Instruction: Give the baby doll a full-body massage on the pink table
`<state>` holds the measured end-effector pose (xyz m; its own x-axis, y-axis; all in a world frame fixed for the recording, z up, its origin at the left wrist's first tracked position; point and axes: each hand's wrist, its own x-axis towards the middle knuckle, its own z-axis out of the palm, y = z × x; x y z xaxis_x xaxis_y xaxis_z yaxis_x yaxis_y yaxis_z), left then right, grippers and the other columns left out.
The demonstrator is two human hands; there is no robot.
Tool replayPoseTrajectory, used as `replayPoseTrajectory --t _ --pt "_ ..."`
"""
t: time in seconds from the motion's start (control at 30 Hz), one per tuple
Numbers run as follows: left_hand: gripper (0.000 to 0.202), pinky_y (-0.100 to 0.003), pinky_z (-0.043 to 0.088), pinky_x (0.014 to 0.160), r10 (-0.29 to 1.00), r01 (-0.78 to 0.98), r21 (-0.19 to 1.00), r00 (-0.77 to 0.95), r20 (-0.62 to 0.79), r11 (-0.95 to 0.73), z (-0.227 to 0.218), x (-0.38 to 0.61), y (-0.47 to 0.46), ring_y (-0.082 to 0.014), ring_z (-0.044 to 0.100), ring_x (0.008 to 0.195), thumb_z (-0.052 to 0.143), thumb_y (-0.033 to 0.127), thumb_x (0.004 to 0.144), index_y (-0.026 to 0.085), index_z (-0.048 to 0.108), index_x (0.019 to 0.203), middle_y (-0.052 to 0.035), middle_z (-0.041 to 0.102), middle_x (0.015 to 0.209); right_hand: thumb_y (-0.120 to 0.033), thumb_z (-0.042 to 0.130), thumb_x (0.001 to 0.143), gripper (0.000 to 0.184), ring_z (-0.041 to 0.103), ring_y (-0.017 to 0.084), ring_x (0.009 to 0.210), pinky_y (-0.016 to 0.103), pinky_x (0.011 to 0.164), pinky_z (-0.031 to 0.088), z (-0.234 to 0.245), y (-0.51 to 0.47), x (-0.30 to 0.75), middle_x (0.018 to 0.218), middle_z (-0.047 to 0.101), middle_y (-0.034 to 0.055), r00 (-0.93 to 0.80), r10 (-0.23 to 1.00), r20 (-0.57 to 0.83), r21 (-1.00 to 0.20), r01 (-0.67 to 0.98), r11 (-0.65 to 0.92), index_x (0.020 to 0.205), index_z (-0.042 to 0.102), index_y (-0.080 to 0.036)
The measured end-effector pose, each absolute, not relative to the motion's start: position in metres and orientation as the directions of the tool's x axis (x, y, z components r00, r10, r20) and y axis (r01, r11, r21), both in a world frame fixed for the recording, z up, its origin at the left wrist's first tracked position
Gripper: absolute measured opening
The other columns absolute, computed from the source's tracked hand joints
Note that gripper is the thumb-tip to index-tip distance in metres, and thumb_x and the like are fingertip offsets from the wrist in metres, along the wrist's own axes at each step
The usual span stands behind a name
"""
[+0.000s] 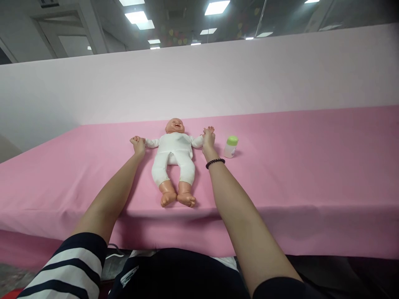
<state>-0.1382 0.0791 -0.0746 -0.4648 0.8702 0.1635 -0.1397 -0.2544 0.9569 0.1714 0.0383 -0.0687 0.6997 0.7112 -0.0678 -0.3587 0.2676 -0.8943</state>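
Observation:
A baby doll (175, 148) in a white cloth suit lies on its back, head away from me and bare feet near the table's front edge. Its arms are stretched out to both sides. At the end of the arm on the left, my left hand (139, 146) is closed around the doll's hand. My right hand (208, 141), below a dark beaded bracelet (215, 162), grips the other arm near the wrist, and the doll's fingers show above it. Just right of my right hand stands a small clear bottle (230, 147) with a green cap.
A pink cloth (311, 166) covers the table and hangs over its front edge. Behind the table rises a white wall (218, 83), topped by a glass pane (187, 25) with ceiling lights showing in it. A door (68, 35) appears at the upper left.

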Motion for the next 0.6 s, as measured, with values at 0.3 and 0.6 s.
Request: replayPoseTrajectory --t 0.3,0.6 --pt "0.037 -0.022 0.044 0.069 0.864 -0.094 0.964 -0.472 0.176 -0.248 -0.0728 -0.1374 0.0765 -0.0113 0.050 0.079 0.061 0.002 0.087 0.026 0.035 0.098 0.0026 0.044 0.095 -0.027 0.065 0.082 0.012 0.062 0.018 0.084 0.033 0.081 0.052 -0.0638 0.0353 0.1654 0.087 0.063 -0.0006 0.702 0.711 -0.038 -0.914 -0.313 0.259 0.090 0.057 -0.024" --pt "0.035 -0.023 0.044 0.069 0.867 -0.098 0.957 -0.457 0.200 -0.272 -0.0737 -0.1390 0.0752 -0.0111 0.051 0.079 0.060 0.003 0.088 0.026 0.035 0.097 0.0022 0.046 0.097 -0.026 0.067 0.082 0.014 0.063 0.018 0.087 0.032 0.083 0.052 -0.0651 0.0343 0.1638 0.091 0.067 -0.0009 0.700 0.714 -0.007 -0.913 -0.296 0.282 0.091 0.058 -0.025"
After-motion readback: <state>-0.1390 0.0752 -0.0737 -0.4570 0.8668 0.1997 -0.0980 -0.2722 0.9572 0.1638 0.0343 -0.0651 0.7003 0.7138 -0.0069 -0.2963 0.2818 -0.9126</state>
